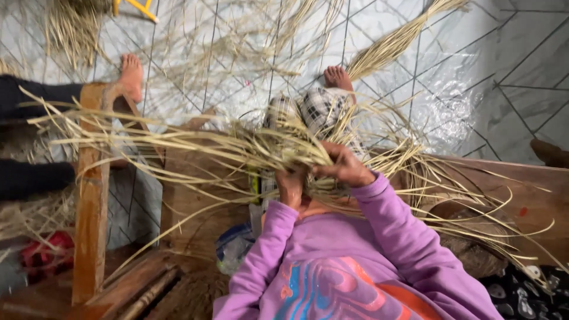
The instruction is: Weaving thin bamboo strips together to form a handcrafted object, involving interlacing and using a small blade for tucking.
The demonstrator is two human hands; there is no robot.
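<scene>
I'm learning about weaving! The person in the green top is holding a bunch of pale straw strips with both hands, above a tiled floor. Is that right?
Almost. The top is purple, not green, as the head view shows. The rest stands: the left hand and the right hand both grip the bunch of pale straw strips, above the tiled floor.

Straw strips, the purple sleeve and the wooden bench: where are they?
straw strips (178, 145): head view, on the pale bundle's middle.
purple sleeve (388, 219): head view, on the right forearm's cloth.
wooden bench (92, 201): head view, on its upright plank.
</scene>
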